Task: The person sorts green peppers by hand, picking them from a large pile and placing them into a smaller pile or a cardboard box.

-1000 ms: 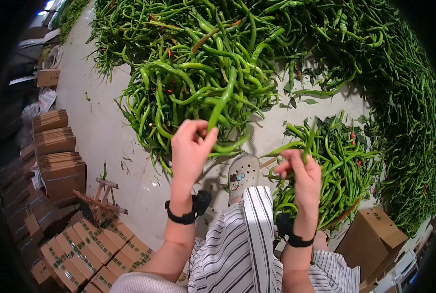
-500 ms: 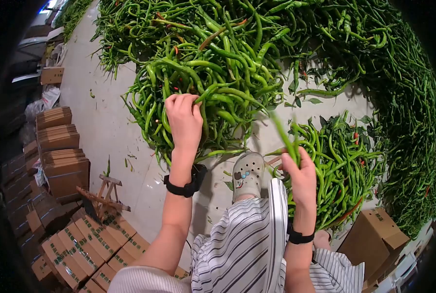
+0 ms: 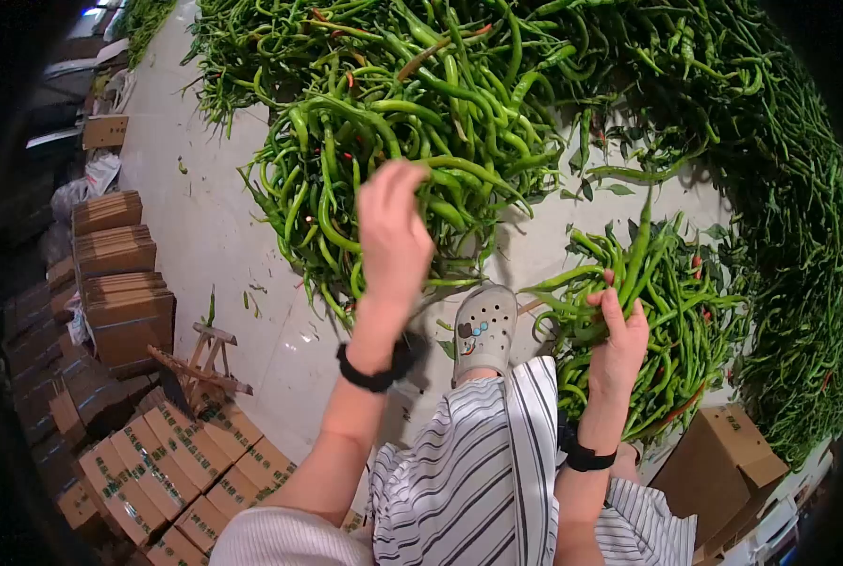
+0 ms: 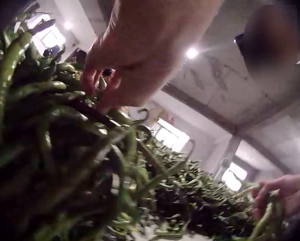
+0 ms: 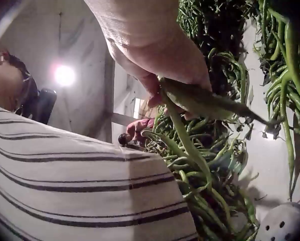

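My left hand (image 3: 393, 236) is motion-blurred over the near side of the large pile of long green peppers (image 3: 346, 113). In the left wrist view, the bent fingers of this hand (image 4: 140, 55) reach down at the peppers (image 4: 39, 90) with a gap between them; no pepper is plainly held. My right hand (image 3: 617, 349) grips a few green peppers (image 3: 639, 250) above the smaller pile (image 3: 667, 330). The right wrist view shows that hand (image 5: 155, 50) around the peppers (image 5: 190, 145), one pointing sideways and another hanging down.
A shoe (image 3: 485, 325) stands on the pale floor (image 3: 204, 208) between the piles. More peppers (image 3: 789, 236) cover the right side. An open carton (image 3: 718, 462) stands at lower right; stacked cardboard (image 3: 124, 325), a small wooden stool (image 3: 200, 373) and closed boxes (image 3: 171, 472) are on the left.
The pepper earlier in my left hand is out of it, and that hand has moved right over the pile. My right hand has shifted right with its peppers.
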### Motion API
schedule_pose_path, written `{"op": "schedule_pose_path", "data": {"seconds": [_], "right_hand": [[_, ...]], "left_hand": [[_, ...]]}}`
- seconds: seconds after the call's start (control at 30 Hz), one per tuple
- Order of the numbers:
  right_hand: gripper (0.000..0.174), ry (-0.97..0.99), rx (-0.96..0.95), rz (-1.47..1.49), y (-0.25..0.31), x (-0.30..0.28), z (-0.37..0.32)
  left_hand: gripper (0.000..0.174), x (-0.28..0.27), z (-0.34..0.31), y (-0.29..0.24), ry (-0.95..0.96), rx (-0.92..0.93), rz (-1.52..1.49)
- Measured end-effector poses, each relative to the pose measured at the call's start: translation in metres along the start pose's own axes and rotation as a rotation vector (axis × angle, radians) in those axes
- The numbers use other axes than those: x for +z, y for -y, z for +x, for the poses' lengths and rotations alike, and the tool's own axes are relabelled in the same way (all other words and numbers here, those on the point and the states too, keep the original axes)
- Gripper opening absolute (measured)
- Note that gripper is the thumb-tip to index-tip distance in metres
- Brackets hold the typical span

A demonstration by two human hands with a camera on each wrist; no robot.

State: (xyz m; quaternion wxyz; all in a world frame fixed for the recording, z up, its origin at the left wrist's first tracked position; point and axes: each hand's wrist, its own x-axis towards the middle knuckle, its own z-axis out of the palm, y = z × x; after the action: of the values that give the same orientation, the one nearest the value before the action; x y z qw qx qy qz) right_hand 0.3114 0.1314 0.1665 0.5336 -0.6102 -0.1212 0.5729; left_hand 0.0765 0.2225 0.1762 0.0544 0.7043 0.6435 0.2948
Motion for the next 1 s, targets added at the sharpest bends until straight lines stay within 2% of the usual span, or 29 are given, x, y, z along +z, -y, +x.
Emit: {"op": "schedule_pose_path", "data": {"seconds": [0.07, 0.17, 0.2, 0.33, 0.4, 0.5, 0.63, 0.67, 0.77, 0.8, 0.83, 0.97, 1.0], "right_hand": [[0.03, 0.017, 0.014, 0.079, -0.005, -0.01, 0.001], [0.022, 0.054, 0.041, 0.276, 0.007, -0.008, -0.008], [0.017, 0.045, 0.029, 0.272, 0.01, -0.008, -0.01], [0.016, 0.033, -0.111, 0.123, 0.025, -0.015, -0.021], [0.016, 0.064, -0.133, 0.124, 0.037, -0.016, -0.032], [0.016, 0.112, -0.144, 0.121, 0.056, -0.021, -0.055], [0.014, 0.162, -0.161, 0.148, 0.077, -0.037, -0.089], [0.014, 0.158, -0.186, 0.159, 0.081, -0.039, -0.1], [0.015, 0.164, -0.238, 0.182, 0.093, -0.039, -0.132], [0.016, 0.186, -0.244, 0.185, 0.096, -0.038, -0.143], [0.016, 0.204, -0.247, 0.186, 0.098, -0.037, -0.153], [0.028, 0.372, -0.198, 0.219, 0.116, -0.021, -0.21], [0.031, 0.404, -0.234, 0.214, 0.117, -0.016, -0.22]], "left_hand": [[0.035, 0.01, 0.013, 0.033, 0.1, -0.001, 0.118], [0.027, 0.007, 0.027, 0.045, 0.081, 0.141, 0.047], [0.026, 0.001, 0.031, 0.042, 0.063, 0.179, 0.024], [0.025, -0.042, 0.041, 0.013, -0.002, 0.321, -0.03], [0.025, -0.067, 0.045, -0.005, -0.061, 0.446, 0.002], [0.019, -0.101, 0.046, -0.028, -0.082, 0.535, 0.054], [0.017, -0.169, 0.026, -0.082, -0.101, 0.446, 0.087], [0.016, -0.182, 0.02, -0.092, -0.14, 0.419, 0.007], [0.017, -0.226, -0.012, -0.141, -0.135, 0.141, -0.163], [0.018, -0.229, -0.024, -0.148, -0.184, 0.123, -0.22], [0.018, -0.231, -0.037, -0.16, -0.186, 0.022, -0.283], [0.02, -0.239, -0.088, -0.188, -0.206, 0.171, -0.236], [0.023, -0.239, -0.101, -0.193, -0.17, 0.15, -0.282]]}}
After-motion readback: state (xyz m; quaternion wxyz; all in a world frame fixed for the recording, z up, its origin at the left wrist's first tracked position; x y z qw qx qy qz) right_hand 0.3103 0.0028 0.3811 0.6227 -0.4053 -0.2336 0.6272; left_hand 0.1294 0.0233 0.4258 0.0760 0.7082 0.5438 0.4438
